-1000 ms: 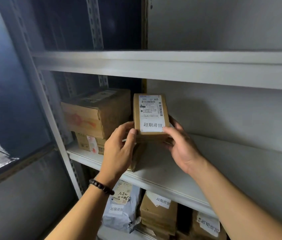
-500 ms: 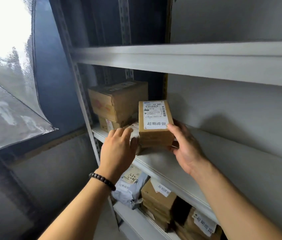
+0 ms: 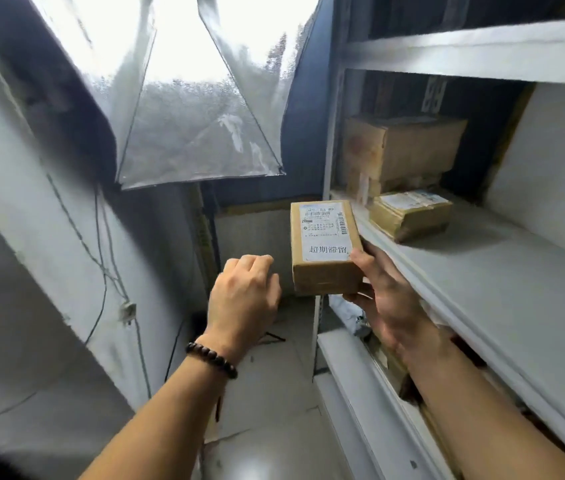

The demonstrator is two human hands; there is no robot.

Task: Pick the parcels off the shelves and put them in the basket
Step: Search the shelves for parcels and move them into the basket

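A grey shelf (image 3: 482, 271) lies beside my right hand (image 3: 388, 306), whose fingers clamp a small brown parcel (image 3: 324, 251), white label up, long axis pointing away from me; my left hand (image 3: 243, 299) is loosely curled, empty.

Parcel (image 3: 324, 247) noted brown, white label with black print. Shelves (image 3: 503, 271) pale grey. Bracelet (image 3: 211, 360) of dark beads. Wall panel (image 3: 303, 140) dark blue. Stacked boxes (image 3: 402, 150) tan.

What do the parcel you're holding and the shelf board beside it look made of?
The parcel: brown cardboard, matte, crisp folded edges, with a white printed paper label. The shelf board: likely painted sheet metal, pale grey, smooth and dull, with a folded front lip; the look alone cannot confirm it.
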